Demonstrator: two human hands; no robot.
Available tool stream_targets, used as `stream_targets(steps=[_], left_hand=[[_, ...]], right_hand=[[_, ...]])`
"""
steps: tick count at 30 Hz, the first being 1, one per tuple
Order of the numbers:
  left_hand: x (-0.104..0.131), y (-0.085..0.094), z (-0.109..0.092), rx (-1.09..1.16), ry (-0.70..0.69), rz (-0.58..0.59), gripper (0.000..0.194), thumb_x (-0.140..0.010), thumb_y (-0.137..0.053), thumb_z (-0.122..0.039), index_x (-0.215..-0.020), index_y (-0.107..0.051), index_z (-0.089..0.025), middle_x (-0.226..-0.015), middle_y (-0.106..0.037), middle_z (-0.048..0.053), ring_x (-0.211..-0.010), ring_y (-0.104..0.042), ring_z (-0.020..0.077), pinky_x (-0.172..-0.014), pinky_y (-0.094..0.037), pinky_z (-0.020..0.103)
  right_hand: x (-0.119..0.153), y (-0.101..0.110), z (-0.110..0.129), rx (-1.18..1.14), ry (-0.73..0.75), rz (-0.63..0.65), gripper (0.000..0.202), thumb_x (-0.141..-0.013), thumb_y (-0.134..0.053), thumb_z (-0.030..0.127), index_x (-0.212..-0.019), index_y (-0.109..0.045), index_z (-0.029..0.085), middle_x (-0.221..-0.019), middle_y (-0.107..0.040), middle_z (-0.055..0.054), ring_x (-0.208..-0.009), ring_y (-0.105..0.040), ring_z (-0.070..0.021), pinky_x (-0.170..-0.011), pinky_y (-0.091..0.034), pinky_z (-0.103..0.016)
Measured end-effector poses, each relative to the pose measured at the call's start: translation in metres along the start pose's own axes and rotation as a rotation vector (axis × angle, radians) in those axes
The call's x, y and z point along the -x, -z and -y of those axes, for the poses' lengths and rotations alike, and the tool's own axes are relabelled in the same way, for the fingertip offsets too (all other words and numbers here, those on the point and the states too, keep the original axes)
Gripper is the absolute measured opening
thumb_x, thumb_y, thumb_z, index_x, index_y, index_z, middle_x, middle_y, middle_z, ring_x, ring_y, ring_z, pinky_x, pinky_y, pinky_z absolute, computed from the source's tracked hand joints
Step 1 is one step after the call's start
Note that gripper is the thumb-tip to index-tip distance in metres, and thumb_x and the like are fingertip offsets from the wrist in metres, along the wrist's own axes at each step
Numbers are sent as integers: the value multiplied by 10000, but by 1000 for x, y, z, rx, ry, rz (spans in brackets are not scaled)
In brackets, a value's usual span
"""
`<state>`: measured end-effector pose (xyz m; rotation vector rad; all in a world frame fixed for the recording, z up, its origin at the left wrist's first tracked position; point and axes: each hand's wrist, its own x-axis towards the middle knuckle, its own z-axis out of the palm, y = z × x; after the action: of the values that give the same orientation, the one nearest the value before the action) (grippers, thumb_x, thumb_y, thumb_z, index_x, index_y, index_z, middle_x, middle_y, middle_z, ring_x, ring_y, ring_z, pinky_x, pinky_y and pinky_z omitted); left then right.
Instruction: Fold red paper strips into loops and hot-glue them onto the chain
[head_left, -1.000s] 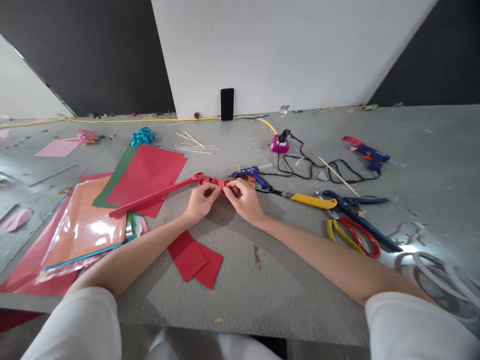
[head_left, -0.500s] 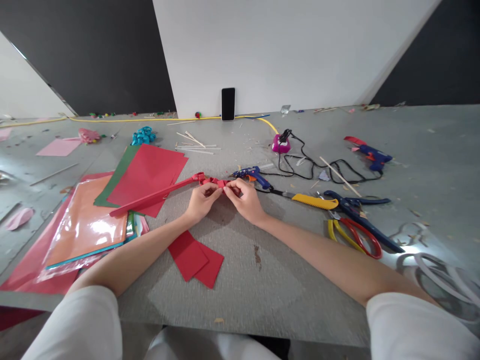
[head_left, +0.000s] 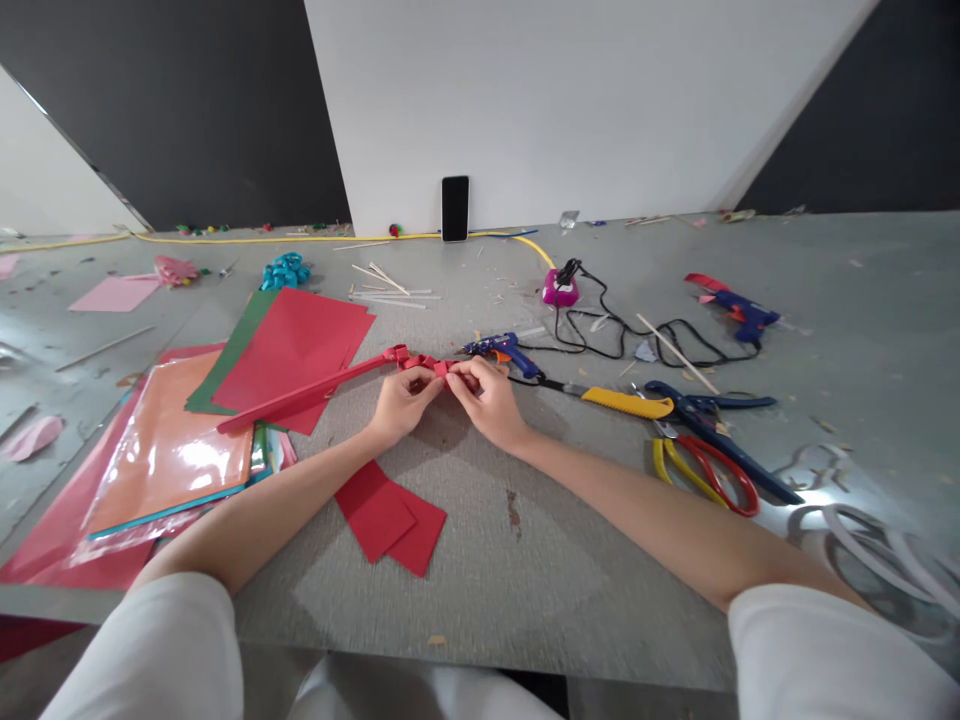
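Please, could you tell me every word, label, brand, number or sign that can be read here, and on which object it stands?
No text can be read anywhere.
Magenta plug block: pale marks, too small to read.
Blue glue gun beside the right hand: any marking is too small to read.
Phone: dark screen, no text visible.
Red folded paper: no print visible.

1. Grey, scuffed surface (head_left: pixel 585 600), littered with small scraps.
2. Toward its front, two overlapping red paper pieces (head_left: pixel 375 510).
3. To the right, a yellow-handled cutter (head_left: pixel 628 402) and scissors (head_left: pixel 697 445).
4. Farther back, a teal bundle (head_left: pixel 286 271).
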<state>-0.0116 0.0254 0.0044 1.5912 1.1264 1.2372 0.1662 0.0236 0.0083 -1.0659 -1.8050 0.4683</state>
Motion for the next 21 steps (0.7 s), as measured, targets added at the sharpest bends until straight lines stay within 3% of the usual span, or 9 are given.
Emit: stream_targets(steps=[16, 21], left_hand=[[-1, -1, 1, 30, 25, 9, 310, -855, -730, -451, -812, -701, -145, -729, -663, 23, -652, -552, 122, -650, -434, 251], [-1, 0, 2, 63, 23, 3, 355, -858, -727, -491, -809, -686, -142, -730, -632, 21, -647, -527, 118, -620, -407, 244]], right_hand=[[0, -3, -5, 3, 7, 14, 257, -1016, -577, 378, -843, -634, 197, -716, -528, 22, -678, -513, -152, -751, -350, -336], [10, 4, 15, 147, 211, -81, 198, -1027, -569, 369, -1034, -661, 194, -877, -636, -32, -814, -567, -177, -878, -331, -373]])
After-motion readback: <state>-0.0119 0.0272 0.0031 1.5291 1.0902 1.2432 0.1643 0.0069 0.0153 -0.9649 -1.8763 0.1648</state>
